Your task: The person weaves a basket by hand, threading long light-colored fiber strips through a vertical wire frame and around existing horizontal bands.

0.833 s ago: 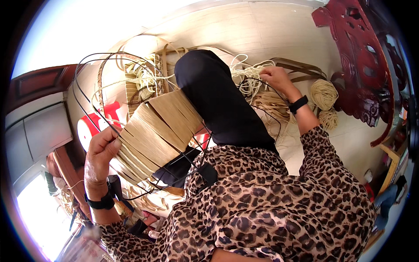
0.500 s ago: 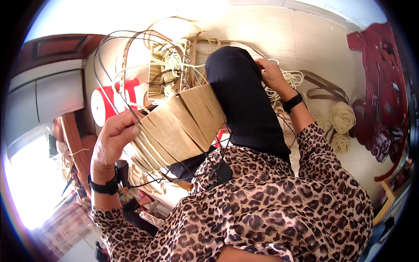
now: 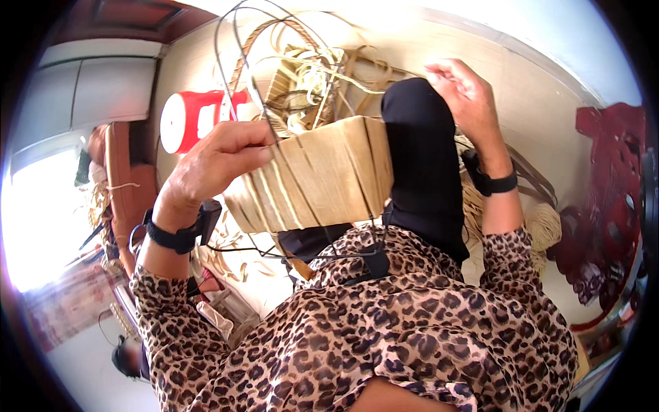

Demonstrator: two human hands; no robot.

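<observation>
Across my lap rests a partly woven basket [image 3: 316,180], its side made of wide flat tan strips over a thin dark wire frame. Dark wire loops rise from its far left corner. My left hand [image 3: 230,159] is closed on the basket's upper left edge, thumb and fingers pinching strip and wire there. A pale cord [image 3: 362,88] runs from near the wire loops toward my raised right knee. My right hand [image 3: 469,103] is lifted beyond that knee, fingers stretched and somewhat apart, with nothing visible in it.
A finished-looking woven basket [image 3: 278,86] full of pale cord stands on the floor ahead. Left of it lies a red and white stool [image 3: 184,122]. Balls of cord [image 3: 544,230] sit at the right, near dark red carved furniture [image 3: 607,185]. Scraps lie on the floor by my left side.
My right hand has risen from beside the knee, away from the cord bundle, and its fingers have spread. The view has shifted; my left hand still grips the basket's edge.
</observation>
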